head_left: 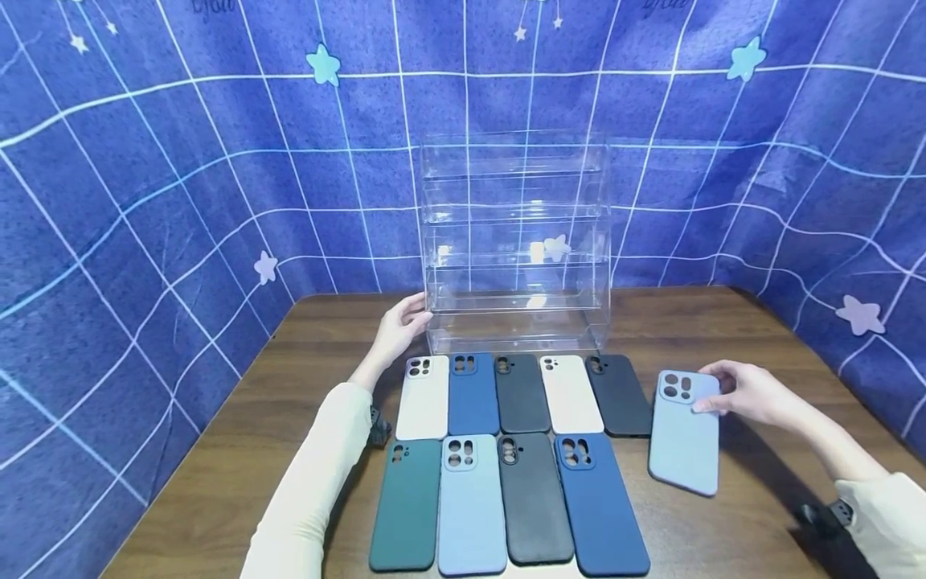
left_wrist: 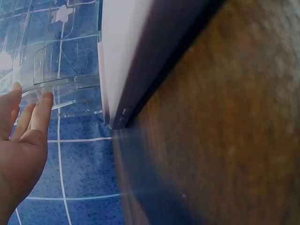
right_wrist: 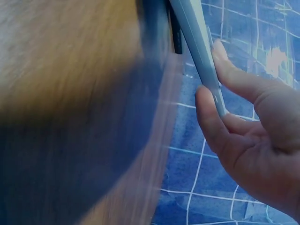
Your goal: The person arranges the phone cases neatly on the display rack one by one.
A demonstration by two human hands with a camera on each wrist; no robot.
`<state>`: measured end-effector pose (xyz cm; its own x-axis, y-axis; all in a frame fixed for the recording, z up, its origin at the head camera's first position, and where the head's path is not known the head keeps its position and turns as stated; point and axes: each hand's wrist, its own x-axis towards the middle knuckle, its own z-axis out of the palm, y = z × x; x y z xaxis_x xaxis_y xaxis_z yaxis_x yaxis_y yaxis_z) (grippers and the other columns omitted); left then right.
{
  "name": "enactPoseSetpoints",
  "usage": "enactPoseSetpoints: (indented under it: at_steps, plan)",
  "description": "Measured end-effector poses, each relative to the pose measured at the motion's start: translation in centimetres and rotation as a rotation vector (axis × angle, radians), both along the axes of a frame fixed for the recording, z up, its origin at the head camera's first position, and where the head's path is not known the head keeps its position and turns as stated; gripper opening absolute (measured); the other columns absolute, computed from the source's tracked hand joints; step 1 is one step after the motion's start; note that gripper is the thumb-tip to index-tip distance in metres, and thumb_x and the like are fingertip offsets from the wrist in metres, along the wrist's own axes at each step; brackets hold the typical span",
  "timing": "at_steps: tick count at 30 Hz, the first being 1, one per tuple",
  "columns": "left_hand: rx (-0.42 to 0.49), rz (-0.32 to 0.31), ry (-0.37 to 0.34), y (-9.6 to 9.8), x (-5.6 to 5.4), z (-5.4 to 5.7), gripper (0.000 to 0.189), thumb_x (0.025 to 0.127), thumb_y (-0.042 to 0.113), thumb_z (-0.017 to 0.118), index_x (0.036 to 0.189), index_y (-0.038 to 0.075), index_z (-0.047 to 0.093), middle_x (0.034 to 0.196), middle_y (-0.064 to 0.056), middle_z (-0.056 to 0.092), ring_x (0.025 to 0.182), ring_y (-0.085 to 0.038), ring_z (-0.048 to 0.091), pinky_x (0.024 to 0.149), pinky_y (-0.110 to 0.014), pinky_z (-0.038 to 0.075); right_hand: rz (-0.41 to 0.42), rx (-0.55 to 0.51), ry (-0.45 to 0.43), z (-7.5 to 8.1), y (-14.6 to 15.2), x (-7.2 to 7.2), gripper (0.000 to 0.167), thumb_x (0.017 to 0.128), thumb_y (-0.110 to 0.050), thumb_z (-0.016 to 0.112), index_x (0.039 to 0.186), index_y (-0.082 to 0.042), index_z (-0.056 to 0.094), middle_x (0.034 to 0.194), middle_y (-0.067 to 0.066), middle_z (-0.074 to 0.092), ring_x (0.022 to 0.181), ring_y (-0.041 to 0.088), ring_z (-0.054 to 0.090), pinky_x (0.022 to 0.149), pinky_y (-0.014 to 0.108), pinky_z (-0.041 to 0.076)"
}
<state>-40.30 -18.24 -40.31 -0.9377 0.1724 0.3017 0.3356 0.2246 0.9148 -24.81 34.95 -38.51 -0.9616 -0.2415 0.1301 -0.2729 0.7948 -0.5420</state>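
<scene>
At the right of the table my right hand (head_left: 748, 392) pinches a light blue phone case (head_left: 683, 438) by its upper right edge, thumb on its back. The right wrist view shows that case (right_wrist: 199, 51) edge-on between thumb and fingers, tilted over the wood. My left hand (head_left: 400, 328) touches the lower left side of a clear tiered display rack (head_left: 517, 241). In the left wrist view, the fingers of that hand (left_wrist: 28, 140) lie against the transparent plastic, and a white phone case (left_wrist: 124, 51) looms close to the camera.
Two rows of phone cases lie before the rack: white (head_left: 423, 398), dark blue (head_left: 473, 394) and black ones (head_left: 522, 394) behind, green (head_left: 407, 507), light blue (head_left: 472, 507), black and blue ones in front. A blue grid-patterned cloth (head_left: 217, 161) hangs around the wooden table (head_left: 239, 418).
</scene>
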Motion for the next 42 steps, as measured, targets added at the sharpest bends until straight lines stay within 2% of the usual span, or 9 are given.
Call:
enactPoseSetpoints:
  at_steps: [6,9,11,15,20,24,28,34,42]
  plan:
    - [-0.013,0.003,0.029,0.1,-0.1,0.1,0.050,0.093,0.011,0.058,0.138,0.000,0.041,0.131,-0.028,0.050,0.114,-0.038,0.057,0.087,-0.028,0.054,-0.020,-0.022,0.137,0.3,-0.3,-0.5,0.047,0.073,-0.021,0.080,0.110,0.002,0.060,0.073,0.002,0.065,0.064,-0.004,0.054,0.055,0.019,0.045]
    - [-0.017,0.009,0.022,0.2,0.0,0.2,0.049,0.093,0.011,0.058,0.138,0.000,0.042,0.131,-0.029,0.049,0.114,-0.038,0.057,0.087,-0.028,0.054,-0.012,-0.047,0.166,0.4,-0.4,-0.6,0.044,0.074,-0.019,0.080,0.110,-0.002,0.060,0.075,0.004,0.066,0.065,-0.004,0.054,0.054,0.019,0.045]
    - [-0.013,0.014,0.009,0.3,0.0,0.3,0.048,0.093,0.010,0.058,0.137,0.001,0.042,0.132,-0.029,0.049,0.114,-0.037,0.057,0.088,-0.029,0.054,0.000,-0.067,0.160,0.5,-0.4,-0.7,0.044,0.075,-0.018,0.079,0.111,-0.003,0.060,0.080,0.007,0.066,0.064,-0.004,0.054,0.052,0.020,0.046]
    - [0.004,0.006,-0.015,0.3,0.0,0.5,0.048,0.093,0.008,0.057,0.137,-0.002,0.041,0.132,-0.029,0.049,0.115,-0.039,0.055,0.090,-0.034,0.053,0.024,-0.144,0.093,0.8,-0.6,-0.8,0.045,0.078,-0.015,0.076,0.115,-0.001,0.056,0.088,0.012,0.065,0.063,0.000,0.058,0.051,0.024,0.051]
    - [0.019,-0.002,-0.015,0.2,-0.2,0.5,0.049,0.092,0.005,0.057,0.137,-0.005,0.040,0.133,-0.031,0.048,0.116,-0.043,0.054,0.092,-0.039,0.052,0.038,-0.208,0.039,1.1,-0.8,-1.0,0.044,0.082,-0.011,0.071,0.119,0.007,0.054,0.079,0.003,0.062,0.060,0.005,0.061,0.054,0.029,0.056]
    - [-0.006,0.016,0.002,0.2,-0.2,0.4,0.049,0.092,0.009,0.059,0.137,-0.001,0.043,0.132,-0.029,0.049,0.114,-0.038,0.057,0.088,-0.031,0.054,0.027,-0.196,0.058,1.2,-0.6,-1.2,0.040,0.085,-0.011,0.068,0.117,0.009,0.054,0.074,-0.003,0.064,0.059,0.006,0.061,0.054,0.028,0.056]
    - [-0.024,0.027,0.033,0.2,-0.3,0.0,0.047,0.092,0.012,0.060,0.136,0.002,0.045,0.131,-0.028,0.051,0.112,-0.036,0.059,0.085,-0.027,0.055,0.020,-0.233,0.070,1.4,-0.5,-1.4,0.034,0.088,-0.010,0.065,0.115,0.008,0.055,0.074,-0.009,0.065,0.061,0.006,0.063,0.055,0.028,0.056]
    - [-0.016,0.017,0.050,0.2,-0.3,0.0,0.048,0.092,0.012,0.059,0.136,-0.001,0.044,0.133,-0.027,0.049,0.114,-0.038,0.057,0.086,-0.028,0.055,0.048,-0.336,0.087,2.0,-0.5,-2.0,0.027,0.089,-0.005,0.061,0.113,0.007,0.054,0.078,-0.014,0.067,0.066,0.003,0.064,0.056,0.026,0.057]
    - [-0.055,0.046,0.066,0.2,-0.4,0.0,0.046,0.091,0.013,0.061,0.133,0.001,0.047,0.130,-0.027,0.052,0.113,-0.036,0.058,0.085,-0.030,0.056,0.071,-0.419,0.106,3.2,-0.7,-2.4,0.021,0.089,-0.002,0.061,0.110,-0.006,0.059,0.079,-0.014,0.068,0.067,0.002,0.064,0.055,0.024,0.056]
